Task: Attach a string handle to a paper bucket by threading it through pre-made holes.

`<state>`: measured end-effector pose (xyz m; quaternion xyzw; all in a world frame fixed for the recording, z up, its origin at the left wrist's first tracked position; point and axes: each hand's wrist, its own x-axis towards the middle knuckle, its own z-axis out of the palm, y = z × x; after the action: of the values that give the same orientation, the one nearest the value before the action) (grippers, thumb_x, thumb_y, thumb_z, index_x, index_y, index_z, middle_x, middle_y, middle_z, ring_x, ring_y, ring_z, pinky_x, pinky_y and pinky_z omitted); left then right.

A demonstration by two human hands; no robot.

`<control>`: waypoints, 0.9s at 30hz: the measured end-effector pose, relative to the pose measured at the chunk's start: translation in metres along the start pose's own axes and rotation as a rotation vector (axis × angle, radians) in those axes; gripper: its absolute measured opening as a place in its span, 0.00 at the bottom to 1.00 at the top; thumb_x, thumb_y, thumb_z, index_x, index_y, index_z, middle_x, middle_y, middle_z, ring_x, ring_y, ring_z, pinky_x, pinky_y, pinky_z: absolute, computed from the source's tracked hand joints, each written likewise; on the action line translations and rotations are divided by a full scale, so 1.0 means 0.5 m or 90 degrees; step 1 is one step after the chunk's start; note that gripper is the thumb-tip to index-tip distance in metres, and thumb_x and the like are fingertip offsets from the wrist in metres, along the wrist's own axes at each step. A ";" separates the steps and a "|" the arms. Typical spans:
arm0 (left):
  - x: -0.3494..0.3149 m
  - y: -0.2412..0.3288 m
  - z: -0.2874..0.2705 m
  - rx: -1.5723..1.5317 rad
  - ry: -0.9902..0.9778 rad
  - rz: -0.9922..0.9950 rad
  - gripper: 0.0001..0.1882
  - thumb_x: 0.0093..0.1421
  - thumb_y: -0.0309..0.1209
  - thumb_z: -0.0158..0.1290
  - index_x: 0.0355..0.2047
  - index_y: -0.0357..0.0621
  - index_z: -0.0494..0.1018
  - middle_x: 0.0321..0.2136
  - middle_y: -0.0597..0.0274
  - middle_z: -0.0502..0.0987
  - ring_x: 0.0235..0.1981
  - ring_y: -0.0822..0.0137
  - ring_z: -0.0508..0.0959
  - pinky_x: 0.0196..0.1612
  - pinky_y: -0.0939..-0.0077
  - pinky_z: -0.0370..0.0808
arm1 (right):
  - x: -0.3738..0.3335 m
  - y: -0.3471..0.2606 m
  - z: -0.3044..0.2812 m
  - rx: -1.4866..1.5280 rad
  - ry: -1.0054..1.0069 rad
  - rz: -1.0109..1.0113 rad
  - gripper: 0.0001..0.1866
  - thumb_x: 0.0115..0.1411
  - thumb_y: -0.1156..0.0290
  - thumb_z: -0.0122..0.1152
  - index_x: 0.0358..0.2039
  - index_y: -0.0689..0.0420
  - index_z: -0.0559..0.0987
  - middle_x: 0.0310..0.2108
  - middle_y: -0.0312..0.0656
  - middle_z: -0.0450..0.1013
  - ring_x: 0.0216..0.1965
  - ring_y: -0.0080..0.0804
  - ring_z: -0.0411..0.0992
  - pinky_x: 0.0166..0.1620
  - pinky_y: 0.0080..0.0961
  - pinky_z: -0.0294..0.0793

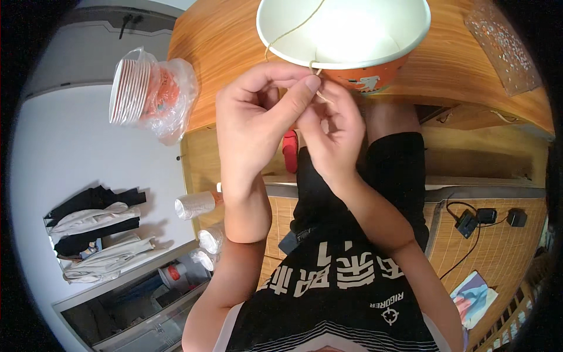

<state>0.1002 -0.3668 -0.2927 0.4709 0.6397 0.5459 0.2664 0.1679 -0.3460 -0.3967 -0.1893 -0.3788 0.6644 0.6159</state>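
A large orange paper bucket [358, 78] with a white inside stands upright at the near edge of the wooden table. A thin tan string [297, 27] runs across its opening and over the near rim, where it loops through or around the rim; I cannot tell which. My left hand [252, 114] is closed, pinching the string between thumb and forefinger just below the rim. Close beside it, my right hand [335, 132] is also closed, with the string's short end [322, 97] at its fingertips. Both hands are in front of the bucket, and their curled fingers partly hide the string.
A stack of paper buckets [132, 91] in clear plastic lies at the table's left edge. On the wooden table [220, 35], a clear speckled sheet [503, 50] lies far right. Wrapped cup stacks [196, 206] are lower left; a black charger and cable [467, 223] are lower right.
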 end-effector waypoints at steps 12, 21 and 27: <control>-0.007 -0.054 0.005 -0.148 0.006 0.070 0.07 0.61 0.19 0.59 0.40 0.36 0.77 0.21 0.78 0.72 0.20 0.89 0.59 0.23 0.91 0.54 | 0.039 -0.073 -0.036 -0.316 -0.033 -0.277 0.11 0.54 0.81 0.72 0.39 0.59 0.85 0.36 0.39 0.80 0.30 0.19 0.74 0.27 0.14 0.70; -0.005 -0.070 0.011 -0.161 -0.026 0.090 0.07 0.59 0.20 0.62 0.37 0.39 0.76 0.17 0.81 0.64 0.19 0.88 0.58 0.22 0.89 0.52 | 0.054 -0.067 -0.053 -0.369 -0.029 -0.346 0.08 0.55 0.77 0.71 0.37 0.56 0.85 0.36 0.38 0.77 0.28 0.20 0.72 0.25 0.14 0.67; -0.004 -0.074 0.025 -0.305 0.006 0.098 0.07 0.58 0.17 0.61 0.37 0.36 0.77 0.17 0.77 0.71 0.19 0.88 0.64 0.27 0.92 0.65 | 0.061 -0.110 -0.057 -0.510 -0.058 -0.459 0.08 0.54 0.76 0.72 0.35 0.52 0.86 0.34 0.35 0.75 0.31 0.28 0.70 0.33 0.22 0.69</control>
<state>0.1003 -0.3614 -0.3316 0.4389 0.4555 0.7029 0.3253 0.2202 -0.3113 -0.3677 -0.2387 -0.6696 0.2221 0.6673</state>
